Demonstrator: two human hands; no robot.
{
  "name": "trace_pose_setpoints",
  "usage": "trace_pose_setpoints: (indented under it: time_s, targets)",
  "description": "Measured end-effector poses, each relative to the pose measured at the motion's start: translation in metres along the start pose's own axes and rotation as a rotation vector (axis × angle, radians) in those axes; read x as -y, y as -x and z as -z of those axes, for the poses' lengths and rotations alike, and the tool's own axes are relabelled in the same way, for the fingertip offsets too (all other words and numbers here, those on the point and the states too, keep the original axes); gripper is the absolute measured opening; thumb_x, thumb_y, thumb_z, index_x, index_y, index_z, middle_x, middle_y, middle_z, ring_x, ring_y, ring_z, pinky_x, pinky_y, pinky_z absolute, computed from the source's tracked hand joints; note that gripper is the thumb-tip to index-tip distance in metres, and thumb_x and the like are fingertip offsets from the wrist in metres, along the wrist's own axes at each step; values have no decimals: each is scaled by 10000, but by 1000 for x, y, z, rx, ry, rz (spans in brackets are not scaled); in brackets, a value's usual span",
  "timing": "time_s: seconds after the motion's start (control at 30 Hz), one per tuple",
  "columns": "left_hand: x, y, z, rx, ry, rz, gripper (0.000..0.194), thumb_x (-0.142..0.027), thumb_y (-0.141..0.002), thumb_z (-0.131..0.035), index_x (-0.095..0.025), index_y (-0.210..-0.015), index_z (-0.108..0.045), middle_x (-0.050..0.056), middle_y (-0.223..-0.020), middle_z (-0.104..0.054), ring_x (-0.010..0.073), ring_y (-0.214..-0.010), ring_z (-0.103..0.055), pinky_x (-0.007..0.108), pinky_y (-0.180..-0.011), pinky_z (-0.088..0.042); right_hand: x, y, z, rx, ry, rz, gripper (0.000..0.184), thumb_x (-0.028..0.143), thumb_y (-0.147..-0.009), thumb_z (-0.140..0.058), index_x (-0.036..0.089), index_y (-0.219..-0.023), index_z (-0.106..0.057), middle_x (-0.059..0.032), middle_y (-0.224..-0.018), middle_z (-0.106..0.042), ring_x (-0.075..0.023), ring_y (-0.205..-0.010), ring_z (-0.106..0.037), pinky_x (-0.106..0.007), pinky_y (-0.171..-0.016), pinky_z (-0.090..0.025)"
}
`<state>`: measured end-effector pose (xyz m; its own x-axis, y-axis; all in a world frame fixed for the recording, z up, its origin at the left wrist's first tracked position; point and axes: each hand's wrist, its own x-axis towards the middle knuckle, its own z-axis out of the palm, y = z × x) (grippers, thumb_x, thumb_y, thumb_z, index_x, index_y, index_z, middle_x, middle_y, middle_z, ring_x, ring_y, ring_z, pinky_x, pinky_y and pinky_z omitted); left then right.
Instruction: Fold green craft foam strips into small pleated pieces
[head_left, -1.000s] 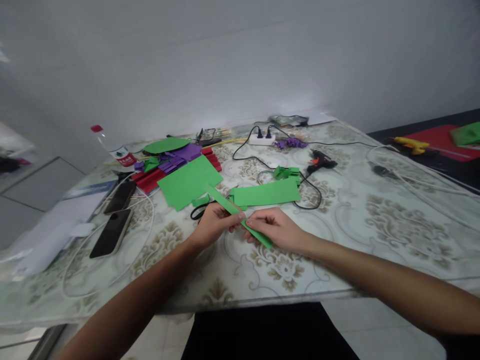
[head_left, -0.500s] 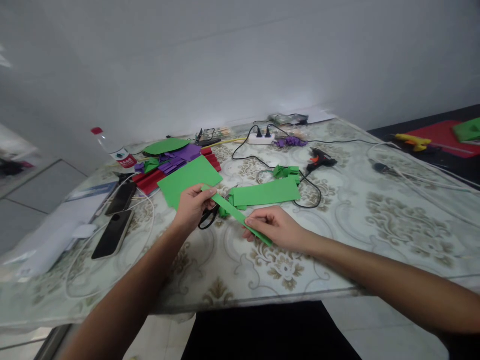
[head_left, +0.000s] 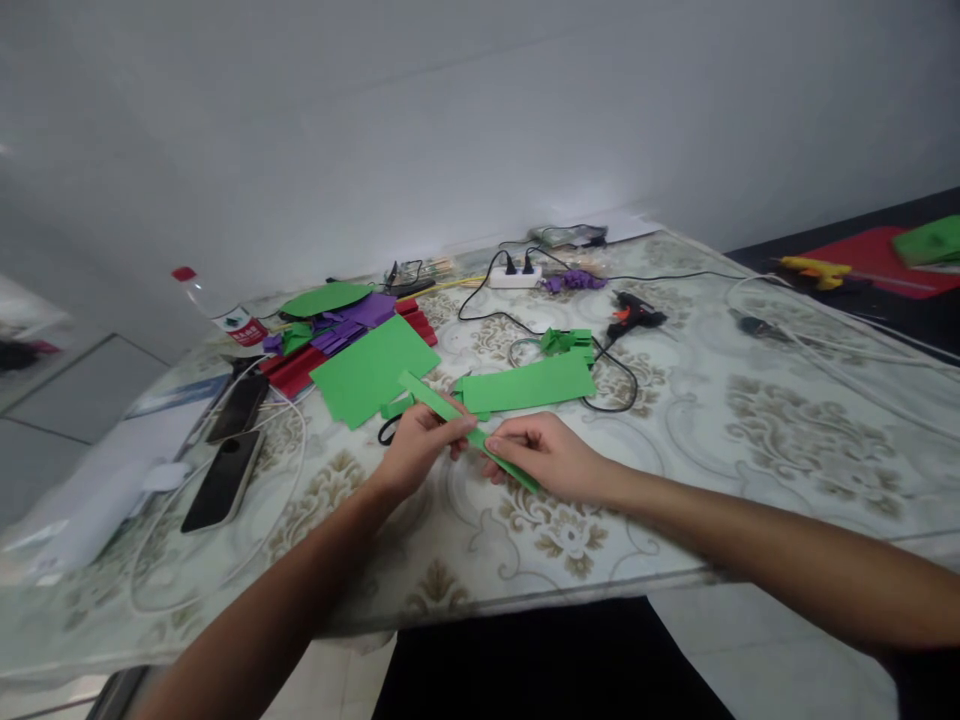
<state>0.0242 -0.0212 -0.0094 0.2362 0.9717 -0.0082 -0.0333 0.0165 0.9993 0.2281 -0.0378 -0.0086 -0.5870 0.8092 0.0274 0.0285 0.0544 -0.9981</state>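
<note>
A long narrow green paper strip (head_left: 431,397) runs slanted between both hands, just above the patterned table (head_left: 750,430). My left hand (head_left: 420,447) pinches the strip near its middle. Close beside it, my right hand (head_left: 544,455) is closed on the strip's near end. Black-handled scissors (head_left: 388,430) lie on the table, mostly hidden behind my left hand. Just beyond the hands lie a green paper rectangle (head_left: 529,384) and a larger green sheet (head_left: 371,365).
Red and purple folded paper pieces (head_left: 345,335), a bottle (head_left: 217,305) and two phones (head_left: 225,478) occupy the left. A power strip (head_left: 514,277), cables, a black glue gun (head_left: 634,315) and small green folded bits (head_left: 568,341) lie at the back. White paper (head_left: 90,480) sits far left.
My left hand slid out along the strip to its far end half a second ago, then came back to pinch it near my right hand. The right hand barely moved.
</note>
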Motion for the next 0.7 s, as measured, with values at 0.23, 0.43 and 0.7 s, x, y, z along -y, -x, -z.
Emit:
trace_pose_setpoints:
  time_s: [0.23, 0.43, 0.7]
  targets:
    - [-6, 2, 4, 54, -117, -25, 251, -336, -721, -813, -132, -652, -685, -13, -534, -577, 89, -480, -510, 215, -477, -396, 3, 1, -1, 9, 51, 8, 473, 572, -904, -591, 132, -800, -729, -92, -749, -759, -163, -620, -655, -249, -554, -460]
    - [-7, -19, 35, -218, 77, -71, 250, -306, -648, -845, -148, -641, -651, -29, -507, -569, 59, -428, -466, 180, -428, -358, 3, 1, 1, 5, 87, 16, 467, 557, -922, -576, 131, -816, -733, -100, -789, -769, -177, -675, -684, -260, -590, -474]
    - [-10, -18, 29, -220, 178, -62, 293, -321, -651, -852, -152, -658, -613, -48, -549, -561, 47, -440, -478, 163, -422, -383, 0, 0, 1, 7, 8, -39, 447, 564, -881, -620, 133, -818, -722, -110, -816, -770, -185, -699, -687, -270, -616, -470]
